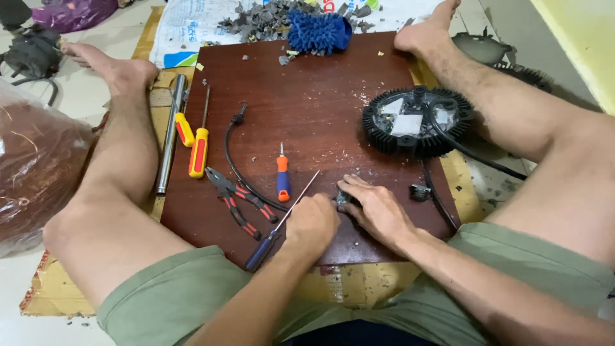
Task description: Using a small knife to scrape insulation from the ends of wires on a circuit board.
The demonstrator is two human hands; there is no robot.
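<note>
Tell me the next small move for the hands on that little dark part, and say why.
Probably steady the small dark part against the wooden board with the right hand, then work it with the left hand. Both hands already meet at the part. The long blue-handled screwdriver lies under the left hand, within easy reach; whether it is gripped cannot be told.

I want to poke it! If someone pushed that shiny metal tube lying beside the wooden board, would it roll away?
Probably yes. The metal tube is round and smooth, so a sideways push would likely roll it. It lies against the board's edge, which might stop it that way. It looks stiff, not bendy, and perhaps slippery to grab.
</note>
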